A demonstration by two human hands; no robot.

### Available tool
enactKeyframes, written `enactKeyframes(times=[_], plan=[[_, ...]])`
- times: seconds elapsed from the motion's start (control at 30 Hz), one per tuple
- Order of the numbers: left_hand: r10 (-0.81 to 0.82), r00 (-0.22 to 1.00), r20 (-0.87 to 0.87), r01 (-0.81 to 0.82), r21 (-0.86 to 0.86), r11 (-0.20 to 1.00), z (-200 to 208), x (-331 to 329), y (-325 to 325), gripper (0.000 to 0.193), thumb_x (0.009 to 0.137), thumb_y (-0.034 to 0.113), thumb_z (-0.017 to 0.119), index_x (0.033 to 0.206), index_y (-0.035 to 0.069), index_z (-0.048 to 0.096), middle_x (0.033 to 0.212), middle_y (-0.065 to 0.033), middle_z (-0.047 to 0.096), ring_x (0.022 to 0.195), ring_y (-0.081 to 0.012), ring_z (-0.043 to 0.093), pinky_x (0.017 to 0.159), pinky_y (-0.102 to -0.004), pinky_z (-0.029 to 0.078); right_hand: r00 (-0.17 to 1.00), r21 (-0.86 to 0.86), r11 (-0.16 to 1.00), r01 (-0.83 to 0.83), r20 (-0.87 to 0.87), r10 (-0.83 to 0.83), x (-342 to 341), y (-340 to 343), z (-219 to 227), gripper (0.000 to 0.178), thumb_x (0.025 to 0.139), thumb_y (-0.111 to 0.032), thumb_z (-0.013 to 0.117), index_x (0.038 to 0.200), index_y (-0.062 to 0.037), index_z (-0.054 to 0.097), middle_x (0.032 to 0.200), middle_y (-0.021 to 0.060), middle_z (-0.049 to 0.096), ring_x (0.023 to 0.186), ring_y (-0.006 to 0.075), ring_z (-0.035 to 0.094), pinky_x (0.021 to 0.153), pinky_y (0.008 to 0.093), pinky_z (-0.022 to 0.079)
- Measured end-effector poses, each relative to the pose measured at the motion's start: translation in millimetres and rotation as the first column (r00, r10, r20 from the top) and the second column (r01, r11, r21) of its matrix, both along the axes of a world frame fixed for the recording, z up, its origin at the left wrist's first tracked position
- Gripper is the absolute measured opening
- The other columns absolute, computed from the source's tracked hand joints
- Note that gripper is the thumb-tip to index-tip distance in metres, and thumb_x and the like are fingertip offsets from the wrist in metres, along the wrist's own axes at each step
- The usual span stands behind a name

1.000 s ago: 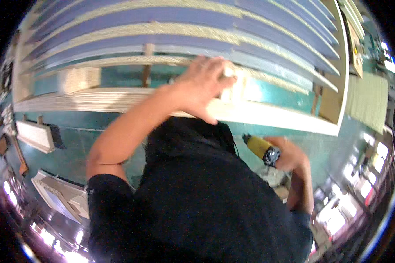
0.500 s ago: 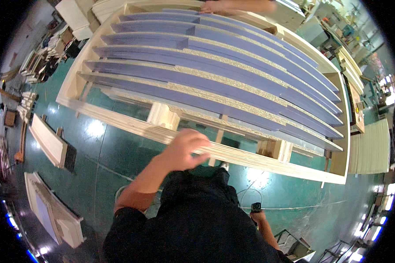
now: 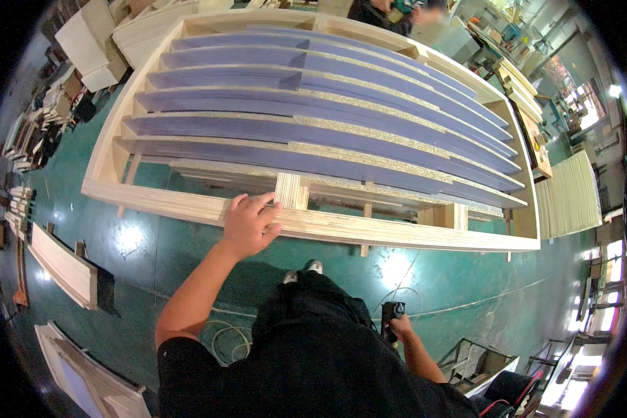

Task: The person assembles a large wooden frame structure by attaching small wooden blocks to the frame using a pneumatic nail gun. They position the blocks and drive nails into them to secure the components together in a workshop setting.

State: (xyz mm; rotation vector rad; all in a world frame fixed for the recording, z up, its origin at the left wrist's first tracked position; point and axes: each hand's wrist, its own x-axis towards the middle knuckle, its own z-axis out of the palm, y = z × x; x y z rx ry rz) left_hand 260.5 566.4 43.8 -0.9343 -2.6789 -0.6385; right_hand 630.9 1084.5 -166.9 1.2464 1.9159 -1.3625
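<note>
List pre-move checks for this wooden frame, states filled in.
1. Left hand at the front rail, fingers over its top: ok.
2. Left fingertips clear of the wood block beside them: cannot tell; they overlap in this view.
3. Right hand gripping the tool, held low and off the frame: ok.
4. Finger off the tool's trigger: cannot tell; too small.
5. Floor near the feet free of hose: not ok; a coiled hose lies left of the legs.
6. Other person clear of the far rail: cannot tell; partly cut off.
</note>
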Motion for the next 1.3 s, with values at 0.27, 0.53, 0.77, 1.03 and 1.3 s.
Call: enactKeyframes(times=[0.27, 0.53, 0.77, 1.03, 1.3], plan=[[0.071, 0.997, 0.032, -0.073, 0.066, 0.995, 1, -2, 5, 0.043, 0.088, 0.042, 0.071, 0.122, 0.017, 0.073, 0.137, -0.0048, 0.063, 0.116, -0.027, 0.064, 0.108, -0.0547, 0.04, 0.869, 0.197, 0.848, -0.491, 0.172, 0.463, -79, -50, 38, 0.036, 0.076, -0.021, 0.081, 0.101, 0.0037, 0.069, 0.086, 0.0219, 0.074, 0.08, 0.0328, 0.075, 0.072, 0.0461, 0.058], [0.053, 0.989, 0.139, -0.055, 0.012, 0.998, 8, 5, -18, 0.047, 0.083, 0.042, 0.076, 0.125, 0.02, 0.073, 0.145, -0.0049, 0.059, 0.116, -0.0262, 0.063, 0.108, -0.0518, 0.038, 0.598, 0.128, 0.596, -0.792, -0.029, 0.801, -212, -110, 236, 0.05, 0.076, -0.024, 0.084, 0.116, 0.0012, 0.066, 0.103, 0.0194, 0.073, 0.096, 0.0279, 0.072, 0.084, 0.0405, 0.056], [-0.105, 0.958, 0.268, 0.127, -0.067, 0.99, 28, -39, -21, 0.095, 0.071, 0.041, 0.089, 0.153, 0.017, 0.046, 0.163, -0.0076, 0.038, 0.144, -0.0324, 0.044, 0.114, -0.0545, 0.037, 0.121, 0.289, 0.251, -0.924, -0.401, 0.908, -321, -164, 371, 0.072, 0.067, -0.023, 0.085, 0.132, -0.0013, 0.062, 0.121, 0.0206, 0.07, 0.115, 0.0366, 0.067, 0.104, 0.044, 0.05], [-0.205, 0.932, 0.299, 0.197, 0.056, 0.979, -9, -68, -20, 0.106, 0.052, 0.036, 0.098, 0.145, 0.017, 0.05, 0.164, -0.0087, 0.036, 0.14, -0.0336, 0.05, 0.109, -0.0503, 0.044, -0.048, 0.234, -0.023, -0.972, -0.103, 0.994, -429, -255, 350, 0.07, 0.072, -0.018, 0.092, 0.133, -0.0058, 0.06, 0.121, 0.0174, 0.067, 0.113, 0.0327, 0.067, 0.097, 0.04, 0.053], [-0.18, 0.909, 0.376, 0.178, 0.042, 0.983, -1, -64, -23, 0.1, 0.056, 0.034, 0.097, 0.143, 0.019, 0.049, 0.165, -0.008, 0.034, 0.138, -0.0327, 0.053, 0.106, -0.0512, 0.046, -0.044, 0.295, -0.03, -0.955, -0.04, 0.998, -432, -267, 341, 0.077, 0.075, -0.022, 0.092, 0.14, -0.0057, 0.054, 0.114, 0.0179, 0.069, 0.103, 0.0289, 0.071, 0.089, 0.0388, 0.056]])
